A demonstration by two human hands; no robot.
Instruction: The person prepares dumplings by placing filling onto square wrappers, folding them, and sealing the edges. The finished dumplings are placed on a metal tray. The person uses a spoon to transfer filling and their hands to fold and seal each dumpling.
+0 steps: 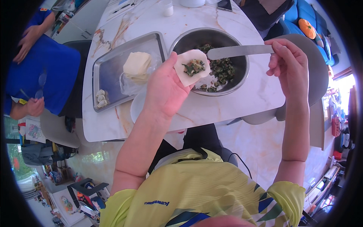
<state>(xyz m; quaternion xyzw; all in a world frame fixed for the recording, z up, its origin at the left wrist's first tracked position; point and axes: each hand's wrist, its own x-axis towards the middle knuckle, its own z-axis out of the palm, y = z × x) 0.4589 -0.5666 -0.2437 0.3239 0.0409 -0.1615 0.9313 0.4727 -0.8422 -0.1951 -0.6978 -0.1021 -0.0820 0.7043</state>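
Note:
On the palm and fingers of my left hand [167, 85] lies an open dough wrapper [187, 79] with a small mound of chopped green filling [194, 67] at its middle. My right hand [289, 56] grips the end of a flat metal spreader [244, 51], whose rounded tip is over the steel bowl, just right of the wrapper. The stainless steel bowl [245, 74] holds more chopped filling [222, 69]. A stack of square wrappers [137, 63] rests on a plastic bag [126, 85] in the metal tray [95, 82]. Several folded dumplings [101, 98] sit in the tray's near left corner.
A white plate [136, 106] lies partly under the tray and my left forearm. Across the marble-patterned table [198, 112] are a small white container [168, 8] and a phone [224, 4]. A person in blue [42, 73] is at the left; a grey chair [312, 65] stands at the right.

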